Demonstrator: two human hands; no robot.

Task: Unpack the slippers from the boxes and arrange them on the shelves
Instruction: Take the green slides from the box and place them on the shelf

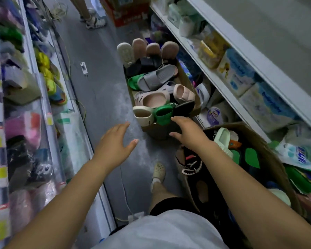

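The left hand (115,141) and right hand (188,132) were spread wide, empty; right fingertips (172,119) were at a green slipper (162,114) standing on end in the box (156,133) beyond.

One head-worn wide-angle view, facing forward and down — left hand (115,141) and right hand (188,132) close below, floor (101,83) beyond

- green slipper (163,114), plain
- cream slipper (142,115), plain
- grey slipper (156,78), ribbed strap
- pink slipper (153,100), pale
- black slipper (146,64), plain
- mint slipper (222,139), very pale
- cardboard box (156,131), brown
- floor (101,87), grey with whitish dusty patches
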